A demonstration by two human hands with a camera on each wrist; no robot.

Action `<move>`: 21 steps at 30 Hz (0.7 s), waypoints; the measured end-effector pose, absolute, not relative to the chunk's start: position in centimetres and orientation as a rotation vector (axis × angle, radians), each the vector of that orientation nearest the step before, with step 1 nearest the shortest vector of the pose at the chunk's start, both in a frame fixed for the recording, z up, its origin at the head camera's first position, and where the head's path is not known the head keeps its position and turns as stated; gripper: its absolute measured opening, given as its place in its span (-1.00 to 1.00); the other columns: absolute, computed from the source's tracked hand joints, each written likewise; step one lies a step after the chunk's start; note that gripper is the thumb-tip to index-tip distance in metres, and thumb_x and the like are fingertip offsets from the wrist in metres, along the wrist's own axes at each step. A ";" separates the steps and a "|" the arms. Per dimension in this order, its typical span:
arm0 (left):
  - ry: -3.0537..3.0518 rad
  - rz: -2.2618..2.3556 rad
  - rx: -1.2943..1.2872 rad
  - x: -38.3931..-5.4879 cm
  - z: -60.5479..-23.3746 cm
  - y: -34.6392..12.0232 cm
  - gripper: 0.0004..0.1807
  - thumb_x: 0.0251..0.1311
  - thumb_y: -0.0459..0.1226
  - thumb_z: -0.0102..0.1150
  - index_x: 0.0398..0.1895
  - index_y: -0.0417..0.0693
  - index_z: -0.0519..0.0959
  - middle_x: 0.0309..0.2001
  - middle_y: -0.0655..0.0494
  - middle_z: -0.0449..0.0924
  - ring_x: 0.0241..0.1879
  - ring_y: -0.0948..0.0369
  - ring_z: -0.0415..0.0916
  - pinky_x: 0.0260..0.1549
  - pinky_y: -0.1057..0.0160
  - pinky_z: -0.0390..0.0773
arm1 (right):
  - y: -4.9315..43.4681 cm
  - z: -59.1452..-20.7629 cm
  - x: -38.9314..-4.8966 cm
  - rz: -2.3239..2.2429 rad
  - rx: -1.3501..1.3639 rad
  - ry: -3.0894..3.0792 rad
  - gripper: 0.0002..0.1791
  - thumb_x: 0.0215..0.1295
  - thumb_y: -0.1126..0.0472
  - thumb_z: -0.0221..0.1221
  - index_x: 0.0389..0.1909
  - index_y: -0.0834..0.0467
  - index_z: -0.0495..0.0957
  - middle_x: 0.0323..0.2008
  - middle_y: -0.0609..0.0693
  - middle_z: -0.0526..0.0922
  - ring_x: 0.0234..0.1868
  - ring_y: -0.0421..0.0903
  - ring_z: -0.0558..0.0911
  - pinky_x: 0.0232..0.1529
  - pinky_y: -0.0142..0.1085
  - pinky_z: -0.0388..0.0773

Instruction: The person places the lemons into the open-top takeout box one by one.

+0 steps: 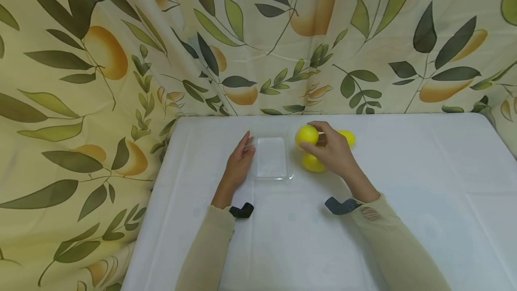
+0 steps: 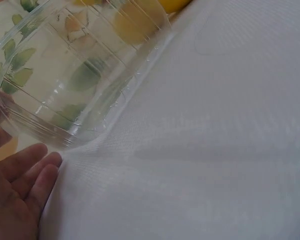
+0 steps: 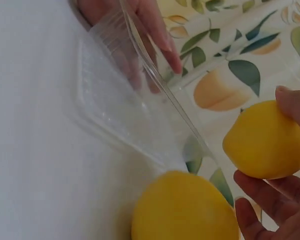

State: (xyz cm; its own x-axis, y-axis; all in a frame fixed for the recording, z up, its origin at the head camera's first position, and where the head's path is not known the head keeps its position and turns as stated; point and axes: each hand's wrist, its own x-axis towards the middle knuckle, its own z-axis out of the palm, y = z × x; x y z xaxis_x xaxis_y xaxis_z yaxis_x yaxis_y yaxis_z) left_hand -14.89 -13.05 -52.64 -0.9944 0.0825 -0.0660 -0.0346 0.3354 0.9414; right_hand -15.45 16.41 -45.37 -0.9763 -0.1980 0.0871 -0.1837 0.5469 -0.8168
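My right hand [image 1: 333,149] grips a yellow lemon [image 1: 306,135] between thumb and fingers, close to the right side of a clear plastic container [image 1: 270,178]. In the right wrist view the held lemon [image 3: 265,140] is raised, with its pointed end towards the container. Another lemon [image 1: 313,163] lies on the table below that hand, and a further lemon [image 1: 348,138] is partly hidden behind it. At the container's left side rests my left hand [image 1: 239,160], fingers fairly straight against the wall. The left wrist view shows its fingers [image 2: 32,175] at the container's corner.
The container stands open side up on a white-covered table [image 1: 291,237]. A curtain [image 1: 258,48] printed with leaves and fruit hangs along the table's back and left edges. Dark wrist straps [image 1: 341,206] stick out by both sleeves.
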 end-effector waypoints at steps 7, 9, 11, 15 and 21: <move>2.499 1.739 0.061 -15.1 -52.7 -13.1 -0.35 0.54 0.05 -0.05 0.63 0.38 0.10 0.47 0.26 0.36 0.41 0.19 0.39 0.45 0.01 0.34 | 13.8 -45.4 -16.6 -1.442 -0.377 2.707 -0.22 0.21 -0.18 0.41 0.36 0.03 0.37 0.29 0.13 0.54 0.17 0.18 0.63 0.21 0.10 0.57; 2.500 1.737 0.054 -15.1 -52.7 -13.1 -0.35 0.54 0.05 -0.05 0.63 0.37 0.10 0.47 0.26 0.36 0.41 0.18 0.39 0.46 0.01 0.34 | 13.0 -45.5 -16.9 -1.434 -0.381 2.703 -0.20 0.19 -0.21 0.42 0.37 0.02 0.38 0.29 0.12 0.56 0.20 0.18 0.59 0.25 0.11 0.53; 2.496 1.734 0.044 -15.0 -52.6 -13.1 -0.36 0.54 0.05 -0.05 0.62 0.38 0.11 0.47 0.27 0.36 0.41 0.18 0.39 0.46 0.00 0.34 | 12.3 -45.6 -17.1 -1.421 -0.396 2.712 -0.19 0.19 -0.22 0.41 0.39 0.00 0.39 0.29 0.10 0.57 0.22 0.15 0.57 0.27 0.10 0.51; 2.492 1.724 0.037 -15.1 -52.7 -13.0 -0.36 0.54 0.05 -0.05 0.62 0.40 0.11 0.47 0.28 0.37 0.40 0.19 0.41 0.45 0.03 0.35 | 10.9 -45.7 -17.6 -1.409 -0.421 2.757 -0.20 0.19 -0.23 0.41 0.39 0.01 0.43 0.27 0.04 0.60 0.18 0.07 0.57 0.23 0.04 0.53; 2.486 1.728 0.054 -15.1 -52.7 -13.1 -0.36 0.54 0.06 -0.06 0.62 0.38 0.11 0.47 0.28 0.38 0.38 0.19 0.42 0.45 0.03 0.35 | 9.0 -46.1 -18.5 -1.291 -0.447 2.823 -0.20 0.17 -0.25 0.41 0.36 0.03 0.47 0.21 0.02 0.63 0.12 0.11 0.54 0.14 0.02 0.49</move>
State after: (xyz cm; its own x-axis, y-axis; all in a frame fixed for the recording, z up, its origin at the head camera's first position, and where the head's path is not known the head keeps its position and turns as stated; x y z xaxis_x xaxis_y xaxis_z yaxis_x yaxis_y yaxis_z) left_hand -15.07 -13.11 -52.72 -0.9930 0.0937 -0.0724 -0.0352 0.3503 0.9360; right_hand -18.52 8.99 -46.07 -0.9594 -0.2587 0.1122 -0.2540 0.6206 -0.7418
